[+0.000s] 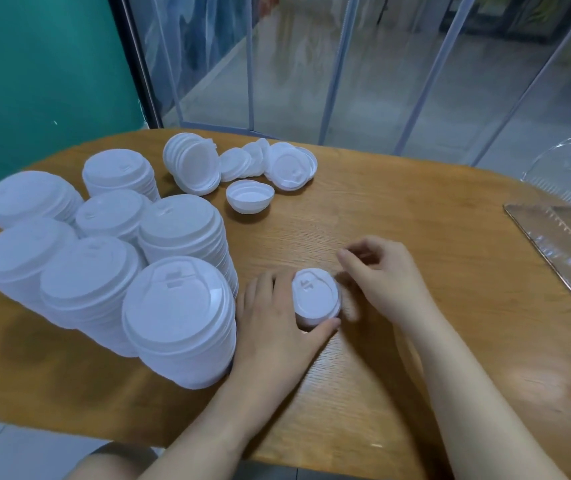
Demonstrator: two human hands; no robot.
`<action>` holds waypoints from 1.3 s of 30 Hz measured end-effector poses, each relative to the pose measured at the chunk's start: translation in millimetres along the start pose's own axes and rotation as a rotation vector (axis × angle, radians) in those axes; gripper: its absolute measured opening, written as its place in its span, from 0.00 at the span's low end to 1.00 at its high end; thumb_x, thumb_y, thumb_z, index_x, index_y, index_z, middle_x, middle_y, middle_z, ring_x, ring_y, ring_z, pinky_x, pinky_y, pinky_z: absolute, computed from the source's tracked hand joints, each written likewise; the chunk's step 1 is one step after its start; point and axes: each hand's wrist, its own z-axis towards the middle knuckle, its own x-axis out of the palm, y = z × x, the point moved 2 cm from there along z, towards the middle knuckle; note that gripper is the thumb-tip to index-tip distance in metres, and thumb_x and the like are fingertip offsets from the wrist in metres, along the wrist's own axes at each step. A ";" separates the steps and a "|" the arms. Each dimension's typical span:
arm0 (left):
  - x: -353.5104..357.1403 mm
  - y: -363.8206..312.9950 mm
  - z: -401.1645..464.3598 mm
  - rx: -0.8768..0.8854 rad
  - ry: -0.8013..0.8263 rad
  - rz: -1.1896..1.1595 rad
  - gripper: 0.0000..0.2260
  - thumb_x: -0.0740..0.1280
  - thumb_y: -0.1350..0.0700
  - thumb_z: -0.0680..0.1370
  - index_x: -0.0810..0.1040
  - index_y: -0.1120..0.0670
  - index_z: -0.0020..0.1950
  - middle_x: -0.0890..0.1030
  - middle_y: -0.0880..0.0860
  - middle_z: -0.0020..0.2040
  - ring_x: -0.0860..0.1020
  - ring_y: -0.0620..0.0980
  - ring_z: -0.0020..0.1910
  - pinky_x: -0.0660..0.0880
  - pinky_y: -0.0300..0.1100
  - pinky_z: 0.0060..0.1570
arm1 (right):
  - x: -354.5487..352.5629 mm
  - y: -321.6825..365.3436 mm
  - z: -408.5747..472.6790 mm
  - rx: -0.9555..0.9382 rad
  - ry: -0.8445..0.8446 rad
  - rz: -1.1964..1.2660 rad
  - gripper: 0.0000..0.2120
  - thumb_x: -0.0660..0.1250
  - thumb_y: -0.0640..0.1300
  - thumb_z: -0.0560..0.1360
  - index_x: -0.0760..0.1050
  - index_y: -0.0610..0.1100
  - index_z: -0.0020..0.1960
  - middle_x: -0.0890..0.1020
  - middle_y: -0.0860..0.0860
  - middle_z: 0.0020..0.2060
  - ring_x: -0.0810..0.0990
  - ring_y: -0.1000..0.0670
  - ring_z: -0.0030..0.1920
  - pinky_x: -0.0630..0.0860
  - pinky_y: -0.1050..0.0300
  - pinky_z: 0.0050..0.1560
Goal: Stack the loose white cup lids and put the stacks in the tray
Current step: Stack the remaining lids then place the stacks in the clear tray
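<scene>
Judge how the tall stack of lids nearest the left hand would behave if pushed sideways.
The nearest tall stack is many thin nested lids, so it is probably light. It leans slightly, so a high push would likely tip or shear it. The smooth wooden table may let it slide if pushed low.

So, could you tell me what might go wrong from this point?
The tall stacks stand crowded right beside the left hand; a nudge could topple them. The small stack it holds could slip apart when lifted. The tilted lids at the far edge might roll off the table.
</scene>
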 end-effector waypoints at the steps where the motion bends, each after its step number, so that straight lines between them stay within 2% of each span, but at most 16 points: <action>1: 1.8 1.0 0.5 0.011 0.004 0.023 0.32 0.69 0.30 0.66 0.73 0.45 0.65 0.73 0.43 0.59 0.69 0.48 0.59 0.66 0.46 0.62 | 4.2 6.3 14.2 -0.055 0.004 -0.061 0.06 0.72 0.45 0.79 0.81 0.50 0.43 0.84 0.55 0.38 0.81 0.58 0.38 0.74 0.65 0.41; 3: 3.4 2.2 2.7 0.048 -0.006 0.068 0.32 0.66 0.28 0.65 0.74 0.46 0.61 0.74 0.43 0.57 0.70 0.48 0.57 0.65 0.45 0.60 | 21.9 21.8 44.7 -0.176 0.080 -0.181 0.01 0.71 0.46 0.80 0.82 0.49 0.50 0.83 0.54 0.44 0.80 0.56 0.45 0.74 0.62 0.47; 6: 4.7 7.4 7.3 0.056 -0.004 0.095 0.33 0.65 0.27 0.63 0.75 0.46 0.60 0.74 0.42 0.59 0.67 0.45 0.58 0.61 0.44 0.57 | 58.6 36.1 84.3 -0.428 0.207 -0.456 0.14 0.70 0.46 0.81 0.79 0.47 0.66 0.80 0.51 0.61 0.76 0.49 0.61 0.74 0.50 0.61; 8: 3.9 10.3 9.9 0.052 0.005 0.090 0.35 0.66 0.26 0.62 0.75 0.45 0.61 0.74 0.41 0.60 0.66 0.44 0.60 0.60 0.43 0.58 | 76.6 44.3 102.7 -0.565 0.208 -0.596 0.18 0.67 0.47 0.82 0.76 0.47 0.71 0.78 0.50 0.66 0.73 0.46 0.66 0.71 0.51 0.62; 11: 3.8 10.9 11.0 0.048 0.018 0.065 0.35 0.66 0.25 0.61 0.75 0.44 0.61 0.73 0.40 0.60 0.68 0.44 0.60 0.61 0.43 0.60 | 94.2 50.8 124.8 -0.673 0.174 -0.739 0.16 0.64 0.48 0.83 0.76 0.48 0.70 0.77 0.50 0.66 0.72 0.46 0.67 0.66 0.53 0.61; 14: 4.1 10.6 10.3 0.054 0.002 0.039 0.35 0.66 0.25 0.60 0.74 0.44 0.60 0.73 0.39 0.58 0.70 0.44 0.58 0.62 0.44 0.60 | 101.2 50.6 138.1 -0.675 0.203 -0.794 0.10 0.64 0.44 0.83 0.81 0.46 0.60 0.81 0.50 0.59 0.73 0.45 0.62 0.65 0.49 0.63; 17: 5.2 12.1 9.6 0.050 0.002 0.022 0.36 0.66 0.24 0.60 0.73 0.43 0.61 0.73 0.38 0.59 0.69 0.43 0.59 0.61 0.42 0.60 | 95.1 47.3 140.2 -0.652 0.185 -0.626 0.07 0.66 0.42 0.81 0.83 0.44 0.53 0.83 0.51 0.50 0.77 0.46 0.56 0.70 0.49 0.59; 18: 5.8 12.7 9.3 0.049 -0.004 0.021 0.37 0.66 0.24 0.60 0.73 0.43 0.62 0.73 0.38 0.59 0.69 0.43 0.59 0.61 0.41 0.60 | 87.9 48.5 136.9 -0.618 0.173 -0.483 0.05 0.68 0.41 0.81 0.83 0.45 0.51 0.83 0.53 0.46 0.79 0.49 0.52 0.72 0.51 0.57; 20: 6.0 12.8 8.9 0.055 -0.029 0.022 0.36 0.66 0.24 0.61 0.73 0.44 0.61 0.73 0.39 0.59 0.69 0.43 0.59 0.61 0.41 0.60 | 65.8 51.5 123.3 -0.532 0.159 -0.208 0.05 0.70 0.40 0.80 0.80 0.47 0.46 0.80 0.57 0.40 0.78 0.59 0.43 0.72 0.64 0.50; 22: 5.7 12.6 8.9 0.063 -0.059 0.021 0.33 0.66 0.25 0.63 0.74 0.45 0.59 0.73 0.39 0.57 0.70 0.44 0.58 0.62 0.41 0.58 | 40.7 54.1 102.8 -0.470 0.180 -0.069 0.06 0.70 0.39 0.80 0.80 0.42 0.44 0.81 0.53 0.37 0.76 0.59 0.38 0.70 0.68 0.44; 25: 5.9 12.0 10.2 0.047 -0.077 0.037 0.31 0.65 0.26 0.65 0.75 0.46 0.59 0.74 0.40 0.55 0.71 0.45 0.56 0.63 0.41 0.57 | 8.6 46.9 72.4 -0.362 0.303 0.147 0.03 0.70 0.36 0.81 0.82 0.40 0.51 0.86 0.49 0.40 0.82 0.57 0.42 0.76 0.65 0.47; 28: 6.9 12.1 10.9 0.011 -0.115 0.049 0.33 0.65 0.27 0.66 0.75 0.49 0.60 0.75 0.44 0.54 0.69 0.46 0.55 0.62 0.40 0.55 | -7.5 26.3 63.5 -0.231 0.390 0.359 0.05 0.71 0.39 0.79 0.83 0.40 0.53 0.86 0.47 0.41 0.83 0.50 0.43 0.79 0.53 0.52; 30: 6.4 11.5 12.1 -0.009 -0.123 0.050 0.32 0.67 0.28 0.65 0.75 0.51 0.58 0.75 0.46 0.53 0.69 0.47 0.54 0.62 0.40 0.54 | -5.9 13.3 64.9 -0.141 0.459 0.428 0.09 0.70 0.41 0.75 0.82 0.38 0.52 0.83 0.42 0.40 0.80 0.47 0.41 0.78 0.52 0.49; 34: 3.2 10.8 12.8 -0.085 -0.079 0.026 0.30 0.76 0.32 0.64 0.74 0.50 0.56 0.73 0.45 0.51 0.70 0.49 0.55 0.66 0.45 0.55 | 10.5 3.2 63.8 0.005 0.678 0.457 0.12 0.68 0.41 0.74 0.80 0.32 0.52 0.79 0.40 0.39 0.76 0.48 0.37 0.76 0.61 0.40; 39: -0.3 8.5 12.3 -0.117 -0.077 -0.009 0.33 0.78 0.34 0.62 0.74 0.48 0.59 0.73 0.43 0.54 0.70 0.46 0.57 0.66 0.42 0.56 | 1.4 -5.0 71.4 0.131 0.742 0.460 0.10 0.69 0.41 0.72 0.81 0.35 0.49 0.77 0.43 0.35 0.74 0.52 0.33 0.76 0.63 0.35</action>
